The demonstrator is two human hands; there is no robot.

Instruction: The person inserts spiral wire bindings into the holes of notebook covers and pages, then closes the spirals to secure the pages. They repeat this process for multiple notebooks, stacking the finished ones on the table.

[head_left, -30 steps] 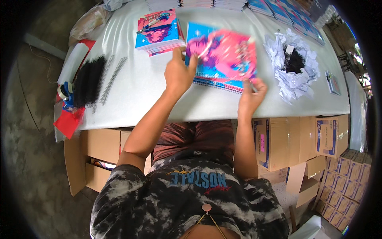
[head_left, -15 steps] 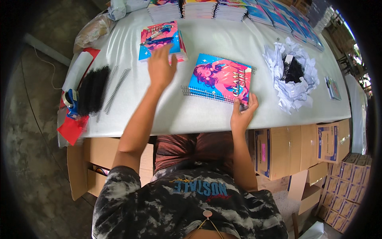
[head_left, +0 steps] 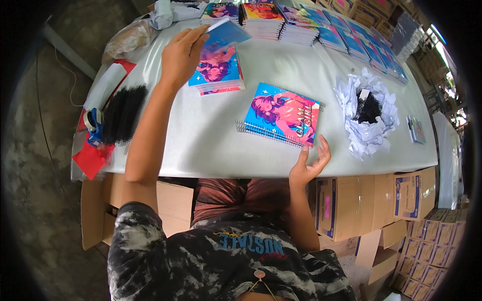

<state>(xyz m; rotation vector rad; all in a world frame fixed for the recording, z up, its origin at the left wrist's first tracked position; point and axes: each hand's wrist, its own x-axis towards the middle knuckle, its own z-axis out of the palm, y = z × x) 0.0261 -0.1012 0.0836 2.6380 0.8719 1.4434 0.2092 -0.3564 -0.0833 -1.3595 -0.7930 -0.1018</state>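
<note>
My left hand (head_left: 182,56) grips a blue, slightly blurred notebook cover (head_left: 226,37), raised and tilted over the far-left stack of unbound notebooks (head_left: 216,72). Whether pages come with that cover, I cannot tell. In the middle of the table lies a small pile of spiral-bound notebooks (head_left: 283,113), with a pink and blue illustrated cover on top and wire coils along its near and far edges. At its near right corner is my right hand (head_left: 312,163), palm turned up and fingers apart, the thumb close to or touching the edge.
Black wire coils (head_left: 120,113) lie at the left beside a tape dispenser (head_left: 93,123) and red sheets (head_left: 90,163). Crumpled white paper (head_left: 371,138) surrounds black coils at the right. Stacked notebooks (head_left: 263,25) line the far edge. Cardboard boxes (head_left: 356,205) stand below the table.
My left hand has moved up and left, lifting a blue cover from the far-left stack; the blue-handled tool on top no longer shows. My right hand's fingers have opened away from the notebook pile.
</note>
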